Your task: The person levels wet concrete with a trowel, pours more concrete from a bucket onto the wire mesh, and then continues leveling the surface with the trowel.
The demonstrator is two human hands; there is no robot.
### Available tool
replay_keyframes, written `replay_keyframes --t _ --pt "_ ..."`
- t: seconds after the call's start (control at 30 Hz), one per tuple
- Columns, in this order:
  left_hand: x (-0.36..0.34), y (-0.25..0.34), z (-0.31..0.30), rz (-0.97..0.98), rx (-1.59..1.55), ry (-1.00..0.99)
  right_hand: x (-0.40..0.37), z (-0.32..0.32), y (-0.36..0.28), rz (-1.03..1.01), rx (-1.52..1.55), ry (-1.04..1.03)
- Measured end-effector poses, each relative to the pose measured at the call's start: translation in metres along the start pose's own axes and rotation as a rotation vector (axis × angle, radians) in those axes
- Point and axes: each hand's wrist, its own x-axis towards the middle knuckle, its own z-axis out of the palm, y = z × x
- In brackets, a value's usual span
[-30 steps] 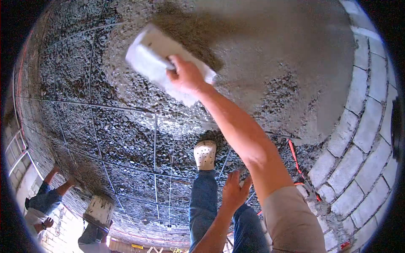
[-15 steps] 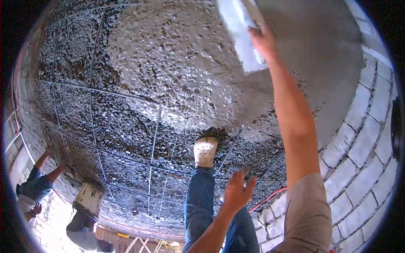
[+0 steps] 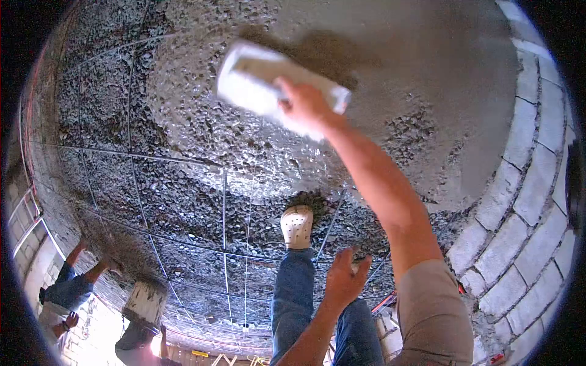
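Note:
A flat rectangular finishing trowel [image 3: 268, 79], blurred by motion, is gripped by its handle in my right hand [image 3: 305, 105]. Its blade is over wet grey concrete [image 3: 244, 21], between a smooth stretch on the right and a rough, pebbly one on the left. My left hand [image 3: 346, 279] hangs over the gravel close to my jeans-clad knee, fingers and thumb apart, holding nothing. One of my feet, in a beige clog [image 3: 297, 227], stands on gravel at the wet concrete's edge.
Rebar rods [image 3: 224, 210] cross the gravel bed [image 3: 183, 207] in a grid. A grey block wall [image 3: 506, 195] curves along the right side. At lower left are a person [image 3: 67, 290] in shorts and a white, smeared bucket-shaped thing [image 3: 146, 302] beside another person.
My right hand has swept the trowel left and nearer to me across the concrete, turning its blade from steep to nearly sideways. My left hand stays near my knee.

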Motion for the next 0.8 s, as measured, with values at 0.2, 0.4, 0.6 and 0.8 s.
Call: replay_keyframes --t 0.2,0.4,0.6,0.8 --pt "0.001 0.006 -0.003 -0.033 -0.055 -0.005 0.052 -0.067 0.095 0.289 -0.181 0.709" --pt "0.004 0.012 -0.009 -0.085 -0.112 -0.035 0.003 -0.090 0.215 0.376 0.258 1.002" --pt "0.005 0.007 -0.013 -0.039 -0.118 -0.033 0.015 -0.099 0.179 0.507 0.764 0.855" --pt "0.003 0.003 -0.014 -0.078 -0.089 -0.047 0.098 -0.057 0.103 0.248 0.400 0.600"
